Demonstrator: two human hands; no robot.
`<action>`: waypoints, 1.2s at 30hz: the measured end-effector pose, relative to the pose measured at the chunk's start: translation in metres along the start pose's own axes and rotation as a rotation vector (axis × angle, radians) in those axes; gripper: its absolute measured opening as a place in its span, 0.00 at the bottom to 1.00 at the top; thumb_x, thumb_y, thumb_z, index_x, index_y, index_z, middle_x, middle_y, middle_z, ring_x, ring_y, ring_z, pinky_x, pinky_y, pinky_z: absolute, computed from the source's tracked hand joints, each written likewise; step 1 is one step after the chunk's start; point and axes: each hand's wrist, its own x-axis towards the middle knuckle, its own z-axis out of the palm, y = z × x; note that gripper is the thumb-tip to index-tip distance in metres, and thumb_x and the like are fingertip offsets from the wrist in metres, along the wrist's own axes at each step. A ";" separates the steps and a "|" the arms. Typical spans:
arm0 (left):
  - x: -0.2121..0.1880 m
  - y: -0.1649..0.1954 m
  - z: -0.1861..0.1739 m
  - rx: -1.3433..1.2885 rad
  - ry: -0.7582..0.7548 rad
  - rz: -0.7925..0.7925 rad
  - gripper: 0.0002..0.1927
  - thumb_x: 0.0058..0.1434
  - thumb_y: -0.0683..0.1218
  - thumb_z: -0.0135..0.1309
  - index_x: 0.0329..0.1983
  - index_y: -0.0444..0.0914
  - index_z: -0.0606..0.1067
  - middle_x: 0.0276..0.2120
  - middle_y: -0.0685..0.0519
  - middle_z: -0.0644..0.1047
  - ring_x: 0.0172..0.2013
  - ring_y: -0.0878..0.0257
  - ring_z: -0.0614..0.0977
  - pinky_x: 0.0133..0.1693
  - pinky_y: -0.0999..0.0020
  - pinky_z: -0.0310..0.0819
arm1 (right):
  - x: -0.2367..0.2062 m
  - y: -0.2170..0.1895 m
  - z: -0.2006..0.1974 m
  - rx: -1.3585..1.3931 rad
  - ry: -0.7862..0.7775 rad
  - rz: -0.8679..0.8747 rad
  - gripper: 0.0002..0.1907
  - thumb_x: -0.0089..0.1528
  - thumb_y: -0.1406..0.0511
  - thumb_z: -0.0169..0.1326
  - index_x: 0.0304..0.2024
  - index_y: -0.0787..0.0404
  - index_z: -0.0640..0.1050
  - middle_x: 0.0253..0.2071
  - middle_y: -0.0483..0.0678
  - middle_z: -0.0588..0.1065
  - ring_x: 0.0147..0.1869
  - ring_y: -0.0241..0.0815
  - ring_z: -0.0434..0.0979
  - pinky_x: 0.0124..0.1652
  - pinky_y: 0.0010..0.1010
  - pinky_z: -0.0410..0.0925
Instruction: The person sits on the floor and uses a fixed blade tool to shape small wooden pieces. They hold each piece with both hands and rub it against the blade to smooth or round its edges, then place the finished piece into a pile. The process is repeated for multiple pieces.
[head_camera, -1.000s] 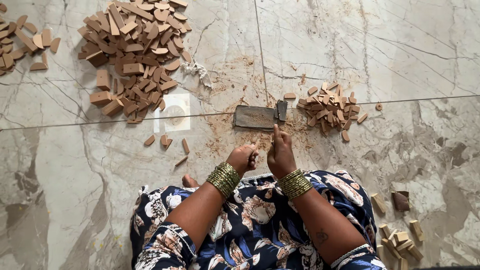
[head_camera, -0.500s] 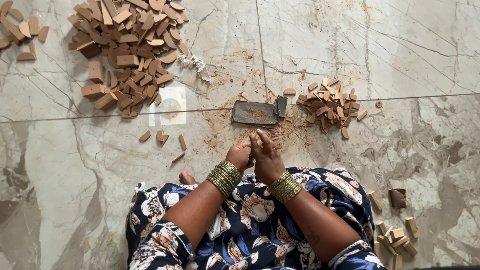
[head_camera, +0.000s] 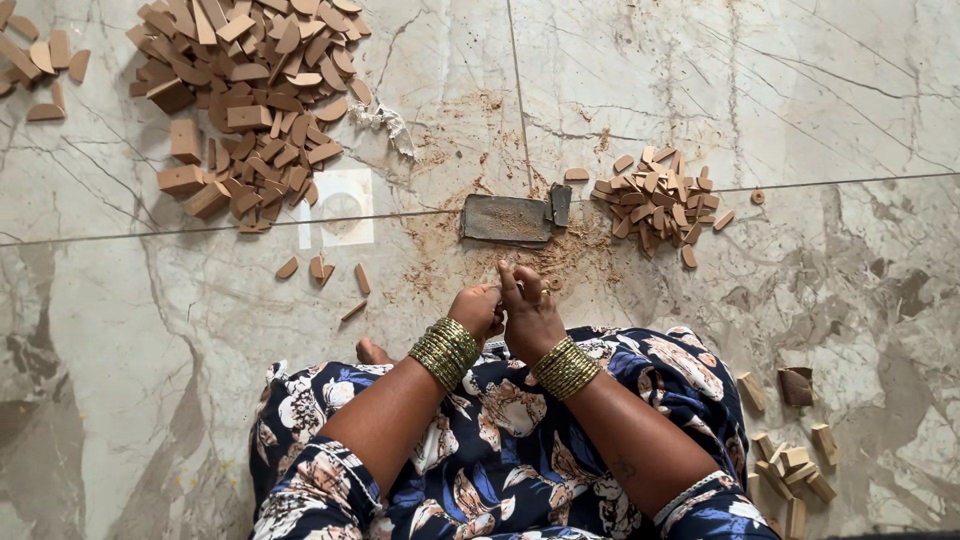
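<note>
While we sit on the marble floor (head_camera: 150, 400), our left hand (head_camera: 476, 310) curls its fingers closed and our right hand (head_camera: 530, 312) pinches against it; what they grip is hidden. Beyond lies a dark flat block (head_camera: 506, 219), with a small pile of wooden pieces (head_camera: 655, 198) to its right.

Polished marble floor (head_camera: 820, 90) — grey-beige slabs with dark veins, thin grout seams crossing — under soft, even daylight.

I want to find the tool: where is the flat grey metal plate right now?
In the head view, the grey metal plate lies on the marble floor just beyond both hands, left of the small pile of wood pieces.
</note>
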 end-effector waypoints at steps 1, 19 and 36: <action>0.000 -0.001 0.000 0.005 -0.001 0.006 0.11 0.69 0.46 0.47 0.30 0.38 0.72 0.19 0.59 0.68 0.17 0.70 0.67 0.19 0.73 0.65 | -0.001 -0.002 0.002 0.004 -0.069 0.046 0.45 0.55 0.75 0.55 0.73 0.52 0.55 0.57 0.51 0.58 0.53 0.49 0.68 0.48 0.43 0.69; 0.005 -0.002 -0.007 0.024 0.019 0.029 0.08 0.68 0.44 0.47 0.34 0.37 0.74 0.20 0.59 0.70 0.16 0.70 0.67 0.18 0.73 0.65 | -0.003 0.003 0.014 0.044 -0.137 0.077 0.45 0.57 0.77 0.50 0.73 0.43 0.54 0.59 0.51 0.58 0.58 0.50 0.66 0.56 0.41 0.68; 0.019 -0.009 -0.006 0.532 0.166 0.258 0.14 0.69 0.48 0.51 0.34 0.35 0.79 0.21 0.57 0.76 0.18 0.72 0.72 0.22 0.72 0.70 | 0.004 0.020 0.013 0.454 -0.112 0.100 0.23 0.60 0.74 0.50 0.60 0.64 0.71 0.55 0.63 0.67 0.57 0.59 0.71 0.54 0.45 0.67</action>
